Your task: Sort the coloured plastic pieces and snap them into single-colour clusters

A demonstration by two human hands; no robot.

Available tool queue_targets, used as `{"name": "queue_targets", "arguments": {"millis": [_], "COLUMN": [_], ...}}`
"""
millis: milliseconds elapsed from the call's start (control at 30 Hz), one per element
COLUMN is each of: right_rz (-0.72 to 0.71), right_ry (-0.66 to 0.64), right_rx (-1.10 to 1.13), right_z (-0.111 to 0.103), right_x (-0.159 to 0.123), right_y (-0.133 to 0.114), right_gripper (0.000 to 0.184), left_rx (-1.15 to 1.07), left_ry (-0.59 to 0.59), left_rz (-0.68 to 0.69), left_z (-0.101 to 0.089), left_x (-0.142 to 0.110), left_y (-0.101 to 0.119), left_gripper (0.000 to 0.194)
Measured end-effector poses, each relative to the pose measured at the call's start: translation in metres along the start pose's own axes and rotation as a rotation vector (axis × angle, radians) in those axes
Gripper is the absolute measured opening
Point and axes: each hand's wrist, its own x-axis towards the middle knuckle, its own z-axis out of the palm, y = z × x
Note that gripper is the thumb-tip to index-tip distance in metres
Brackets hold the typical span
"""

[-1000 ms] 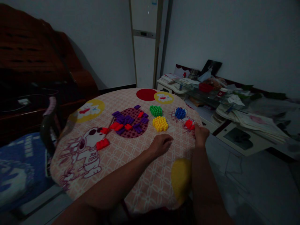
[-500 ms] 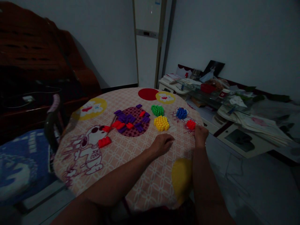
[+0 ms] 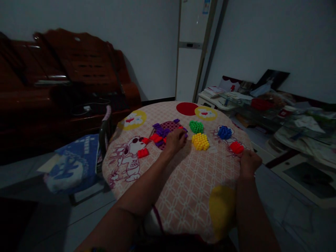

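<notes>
My left hand (image 3: 175, 140) is over the right side of a loose pile of purple toy blocks (image 3: 163, 131), with red blocks (image 3: 155, 138) mixed in. Its fingers are bent downward and close together; their tips and whatever they touch are hard to make out. My right hand (image 3: 250, 161) is a closed fist by the table's right edge, just beside a small red block cluster (image 3: 236, 147). What it may hold is hidden. Between my hands sit a yellow block cluster (image 3: 200, 141) and a green block cluster (image 3: 196, 126). A blue block cluster (image 3: 224, 132) lies behind the red one.
A patterned cloth covers the round table (image 3: 183, 189). Another red piece (image 3: 143, 153) lies left of the pile. On the left stand a chair with a blue cover (image 3: 76, 164) and a wooden bench (image 3: 89, 66). A cluttered glass-topped cabinet (image 3: 294, 129) runs along the right.
My left hand has moved left and forward, from the cloth near the yellow cluster to the purple and red pile. My right hand stays by the red cluster. The view has turned left.
</notes>
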Motion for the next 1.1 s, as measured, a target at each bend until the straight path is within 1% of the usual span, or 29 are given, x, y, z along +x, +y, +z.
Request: {"name": "queue_targets", "arguments": {"millis": [67, 133, 167, 233, 300, 333, 400, 500, 567, 633, 700, 767, 833, 900, 1000, 1033, 1100], "right_rz": [-0.001, 0.001, 0.003, 0.008, 0.013, 0.015, 0.005, -0.028, -0.027, -0.018, -0.017, -0.020, -0.022, -0.013, 0.030, 0.040, 0.008], "right_ry": [-0.003, -0.007, -0.010, -0.010, 0.001, 0.007, 0.015, 0.009, 0.006, 0.003, -0.002, 0.001, 0.010, 0.010, -0.001, 0.000, 0.003], "right_rx": [-0.013, -0.034, -0.047, -0.065, -0.071, -0.070, -0.066, -0.078, -0.086, -0.092, -0.101, -0.101, -0.081, -0.059, -0.023, -0.012, -0.018], "right_z": [-0.001, -0.003, -0.004, -0.005, -0.005, -0.005, -0.004, -0.004, -0.004, -0.004, -0.004, -0.003, -0.003, -0.002, -0.002, -0.002, -0.002], "right_x": [-0.002, -0.004, -0.004, -0.005, -0.005, -0.004, -0.003, -0.002, -0.002, -0.002, -0.001, 0.000, 0.000, -0.001, -0.004, -0.004, -0.004], "right_y": [-0.003, -0.008, -0.011, -0.015, -0.016, -0.015, -0.013, -0.009, -0.009, -0.009, -0.009, -0.008, -0.007, -0.008, -0.010, -0.009, -0.007], "right_gripper": [0.025, 0.024, 0.024, 0.024, 0.024, 0.024, 0.023, 0.024, 0.024, 0.025, 0.025, 0.025, 0.024, 0.024, 0.023, 0.023, 0.024], "left_rx": [0.153, 0.307, 0.367, 0.435, 0.432, 0.400, 0.277, 0.012, -0.090, -0.056, 0.107, 0.295, 0.415, 0.429, 0.352, 0.338, 0.333], "left_ry": [0.060, 0.054, 0.025, -0.075, -0.180, -0.221, -0.242, -0.196, -0.153, -0.115, -0.104, -0.170, -0.276, -0.378, -0.450, -0.456, -0.462], "left_rz": [-0.134, -0.251, -0.313, -0.426, -0.491, -0.498, -0.477, -0.419, -0.412, -0.436, -0.478, -0.511, -0.526, -0.545, -0.583, -0.587, -0.575], "left_z": [-0.023, -0.045, -0.054, -0.069, -0.079, -0.082, -0.084, -0.083, -0.084, -0.091, -0.105, -0.121, -0.135, -0.143, -0.146, -0.145, -0.144], "left_x": [0.008, 0.011, 0.010, 0.008, 0.007, 0.007, 0.008, 0.010, 0.011, 0.011, 0.007, -0.001, -0.011, -0.021, -0.031, -0.032, -0.033], "left_y": [-0.022, -0.046, -0.057, -0.076, -0.089, -0.092, -0.095, -0.092, -0.089, -0.089, -0.091, -0.094, -0.095, -0.095, -0.092, -0.090, -0.084], "left_gripper": [0.030, 0.037, 0.040, 0.041, 0.039, 0.038, 0.040, 0.042, 0.040, 0.039, 0.035, 0.032, 0.030, 0.037, 0.054, 0.055, 0.048]}}
